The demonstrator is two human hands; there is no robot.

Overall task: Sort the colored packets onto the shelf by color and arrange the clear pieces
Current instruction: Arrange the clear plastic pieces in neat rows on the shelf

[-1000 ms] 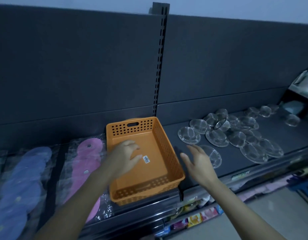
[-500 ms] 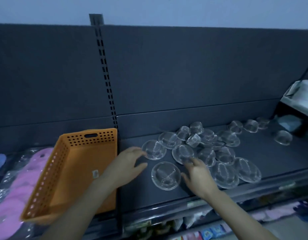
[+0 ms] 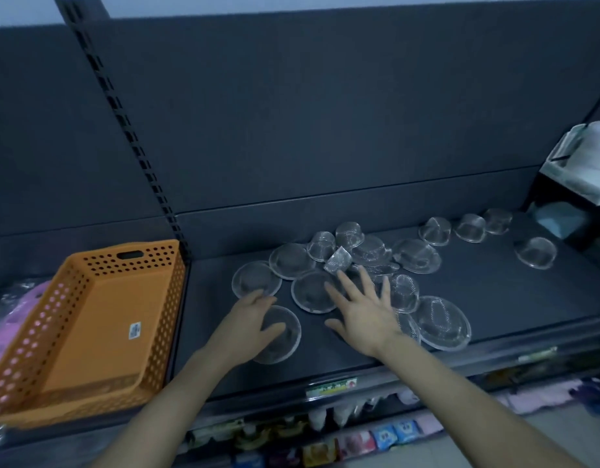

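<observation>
Several clear round pieces (image 3: 369, 255) lie scattered and overlapping on the dark shelf (image 3: 494, 298), some flat, some domed. My left hand (image 3: 248, 327) rests on the nearest clear piece (image 3: 286, 336), with fingers at its far edge and thumb lying across its top. My right hand (image 3: 364, 312) hovers flat with fingers spread over the middle of the cluster, its fingertips near a flat clear disc (image 3: 310, 292) and a crumpled clear piece (image 3: 339, 260). Pink packets (image 3: 5, 319) show at the far left edge, partly hidden behind the basket.
An empty orange perforated basket (image 3: 32, 336) sits left of the shelf's upright post (image 3: 140, 157). A white container (image 3: 588, 157) stands on a rack at the right. Coloured packs (image 3: 376, 440) line the lower shelf under the front edge.
The view has swung right, away from the basket and coloured packets. Both hands left the basket and moved over the clear pieces; my left hand has come down on the nearest one.
</observation>
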